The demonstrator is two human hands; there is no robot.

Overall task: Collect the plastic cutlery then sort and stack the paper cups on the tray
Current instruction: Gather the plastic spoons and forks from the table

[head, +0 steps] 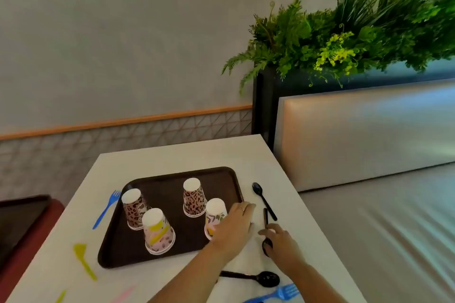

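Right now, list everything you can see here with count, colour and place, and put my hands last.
Plastic serving tray: one, dark brown, on the white table.
Paper cups: four, upside down on the tray; two leopard print, two pink and yellow.
Black plastic spoons: three, right of and below the tray.
Blue plastic forks: two, left of the tray, bottom edge.
Yellow plastic utensil: one, table's left.
Green plants: behind the bench.
Left hand: at the tray's right edge.
Right hand: on a black spoon.
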